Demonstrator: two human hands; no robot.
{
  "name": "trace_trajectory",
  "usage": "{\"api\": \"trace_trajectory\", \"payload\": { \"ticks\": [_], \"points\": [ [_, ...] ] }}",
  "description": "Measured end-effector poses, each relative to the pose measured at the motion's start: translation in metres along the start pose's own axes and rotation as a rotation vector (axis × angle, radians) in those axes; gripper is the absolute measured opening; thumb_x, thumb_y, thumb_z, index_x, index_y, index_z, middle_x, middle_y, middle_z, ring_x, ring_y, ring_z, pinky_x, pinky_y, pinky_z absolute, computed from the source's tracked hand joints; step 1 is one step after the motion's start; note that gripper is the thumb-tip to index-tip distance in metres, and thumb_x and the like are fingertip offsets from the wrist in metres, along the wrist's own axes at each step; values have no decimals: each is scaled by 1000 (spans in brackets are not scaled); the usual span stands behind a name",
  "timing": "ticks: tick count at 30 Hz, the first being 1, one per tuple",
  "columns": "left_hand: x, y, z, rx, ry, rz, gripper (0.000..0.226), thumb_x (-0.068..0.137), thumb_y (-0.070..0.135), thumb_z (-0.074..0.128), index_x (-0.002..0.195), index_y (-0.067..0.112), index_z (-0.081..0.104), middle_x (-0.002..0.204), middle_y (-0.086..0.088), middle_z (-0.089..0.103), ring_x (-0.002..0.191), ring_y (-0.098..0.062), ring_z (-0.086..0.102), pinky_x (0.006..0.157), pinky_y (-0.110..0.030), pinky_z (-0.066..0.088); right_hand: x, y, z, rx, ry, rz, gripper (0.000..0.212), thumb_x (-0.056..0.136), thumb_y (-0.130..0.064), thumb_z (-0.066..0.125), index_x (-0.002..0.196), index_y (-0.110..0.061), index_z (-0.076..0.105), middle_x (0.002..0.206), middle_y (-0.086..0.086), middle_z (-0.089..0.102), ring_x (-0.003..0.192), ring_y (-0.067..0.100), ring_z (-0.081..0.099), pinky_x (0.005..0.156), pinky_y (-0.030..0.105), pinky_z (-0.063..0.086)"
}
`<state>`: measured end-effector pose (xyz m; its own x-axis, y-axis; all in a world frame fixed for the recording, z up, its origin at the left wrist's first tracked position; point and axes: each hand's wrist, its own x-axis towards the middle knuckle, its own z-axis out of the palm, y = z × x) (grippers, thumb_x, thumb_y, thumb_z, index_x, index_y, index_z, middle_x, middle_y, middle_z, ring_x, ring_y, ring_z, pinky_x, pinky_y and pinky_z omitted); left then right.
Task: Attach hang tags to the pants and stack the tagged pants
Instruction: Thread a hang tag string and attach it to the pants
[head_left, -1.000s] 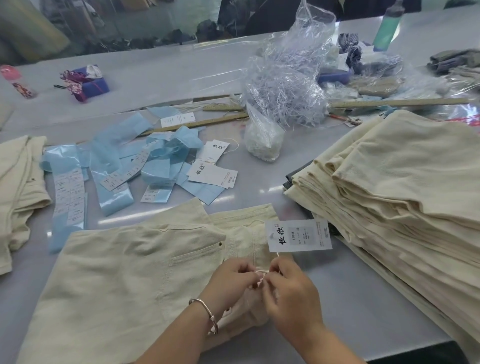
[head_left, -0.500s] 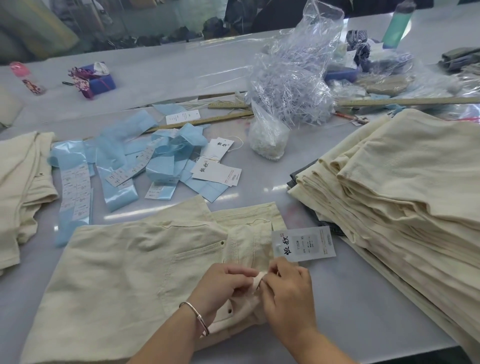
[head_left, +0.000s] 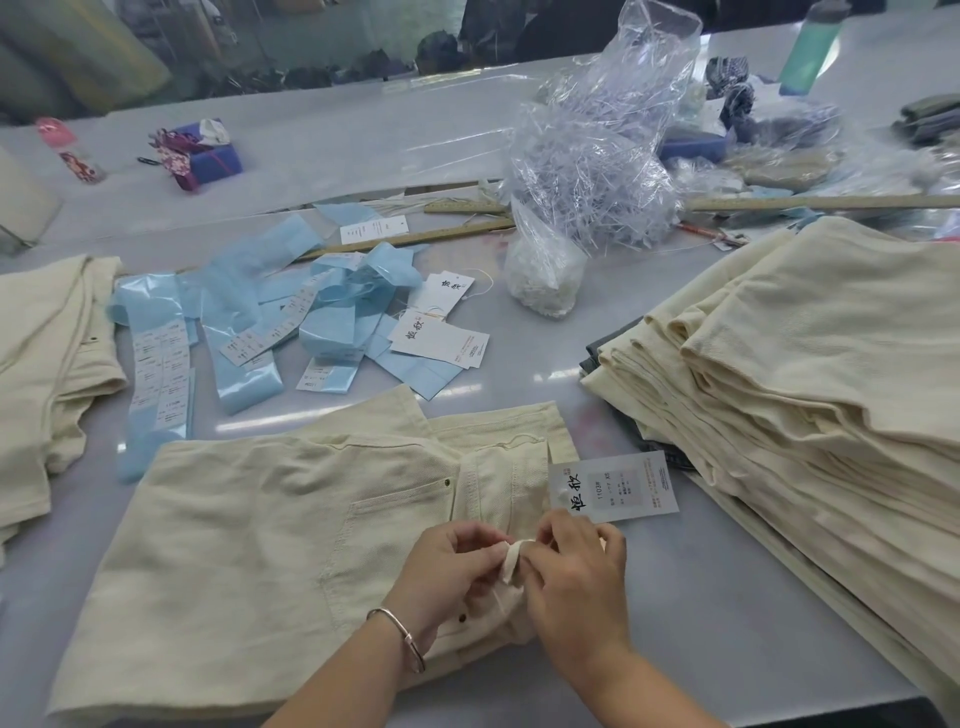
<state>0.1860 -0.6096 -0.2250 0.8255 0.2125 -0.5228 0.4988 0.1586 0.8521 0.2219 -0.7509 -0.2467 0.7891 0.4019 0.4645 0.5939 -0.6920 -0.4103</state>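
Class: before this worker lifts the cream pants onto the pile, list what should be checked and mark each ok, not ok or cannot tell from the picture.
1. Hang tag lies at the waistband of the pants, printed side up: ok.
2. Tag string fastened through the belt loop: cannot tell; the fingers cover it.
3. Hands free to lift: not ok; left hand and right hand both pinch the belt loop.
4. Pants lying flat, ready to lift: ok, apart from the bunched waistband under the hands.
5. Pile of cream pants on the right looks steady enough to take another pair: ok.
6. Spare tags within reach for the next pair: ok.
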Motion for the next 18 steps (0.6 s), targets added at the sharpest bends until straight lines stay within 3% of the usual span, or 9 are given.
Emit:
{"api": "trace_trajectory", "payload": {
  "ticks": [2, 5, 8, 11, 15, 18],
  "points": [
    [2, 2, 0, 8, 14, -35, 17, 90, 2, 60, 77, 10, 63, 57, 2, 61, 47, -6, 51, 45, -16, 40, -2, 6, 0, 121, -19, -40, 9, 75, -18, 69, 66, -19, 68, 79, -2, 55, 70, 19, 58, 73, 33, 35],
    [6, 7, -3, -64, 48, -84, 18, 94, 5, 53, 79, 14, 54, 66, -4, 68, 46, -8, 51, 39, -17, 32, -6, 17, -6, 447, -14, -88, 8, 88, -21, 63, 92, -19, 69, 101, -3, 52, 75, 9, 54, 66, 22, 46],
    [10, 10, -8, -120, 62, -86, 14, 96, 9, 50, 83, 14, 50, 85, -16, 75, 48, -10, 57, 37, -17, 19, 6, 35, -7, 479, 60, 86, 21, 86, -20, 65, 106, -25, 62, 102, -11, 51, 69, 4, 54, 59, 16, 45],
    [12, 11, -7, -185, 46, -74, 10, 96, 10, 53, 86, 9, 53, 94, -18, 74, 48, -10, 60, 33, -14, 18, 22, 56, -6, 384, -151, 266, 37, 74, -2, 71, 101, -24, 61, 93, -16, 52, 72, 9, 53, 62, 15, 43],
    [12, 14, -2, -266, 16, -63, 9, 91, 10, 60, 84, 10, 55, 95, -18, 74, 48, -10, 60, 34, -14, 23, 24, 72, -10, 405, -391, 245, 27, 69, 1, 63, 87, -20, 62, 86, -10, 55, 79, 9, 55, 72, 26, 47],
    [13, 19, 4, -265, -8, -53, 10, 88, 7, 64, 82, 12, 58, 76, -10, 71, 45, -8, 53, 36, -14, 25, 20, 74, -14, 359, -449, 137, 13, 69, -6, 66, 82, -11, 66, 83, -7, 57, 82, 15, 56, 76, 31, 47]
  ]
}}
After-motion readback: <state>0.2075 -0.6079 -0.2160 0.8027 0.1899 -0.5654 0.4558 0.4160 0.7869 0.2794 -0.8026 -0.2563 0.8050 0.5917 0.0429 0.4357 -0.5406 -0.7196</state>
